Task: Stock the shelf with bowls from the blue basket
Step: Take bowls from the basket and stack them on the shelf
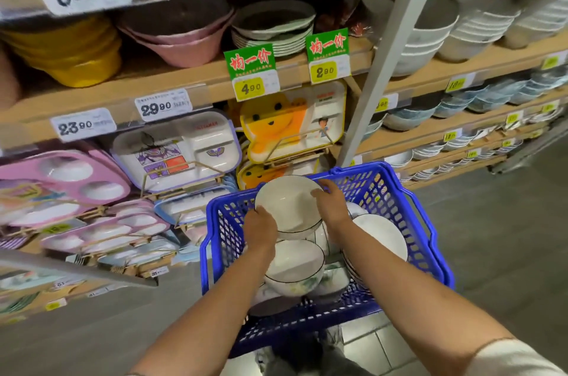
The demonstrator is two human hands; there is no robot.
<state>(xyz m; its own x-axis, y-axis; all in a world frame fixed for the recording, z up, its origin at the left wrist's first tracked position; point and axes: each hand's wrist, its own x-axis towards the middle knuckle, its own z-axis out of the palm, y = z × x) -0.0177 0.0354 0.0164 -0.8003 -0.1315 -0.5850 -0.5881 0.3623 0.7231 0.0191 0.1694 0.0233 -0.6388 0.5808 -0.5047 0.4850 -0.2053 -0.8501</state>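
The shelf (pixel 479 64) rose beyond and above the blue basket (pixel 430 237), and over the basket's other white bowls (pixel 295 265) the top bowl (pixel 285 202) was held mouth-up, the left grip (pixel 261 226) clasping its near-left rim, the right grip (pixel 332 206) its far-right rim.

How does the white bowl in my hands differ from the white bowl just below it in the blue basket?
The held white bowl is gripped at its rim by the left hand and right hand; the lower white bowl lies in the blue plastic basket. The held bowl sits high, the lower bowl deeper. The lower bowl shows a green leaf print; the held bowl shows only plain inside. Both have thin dark rims.
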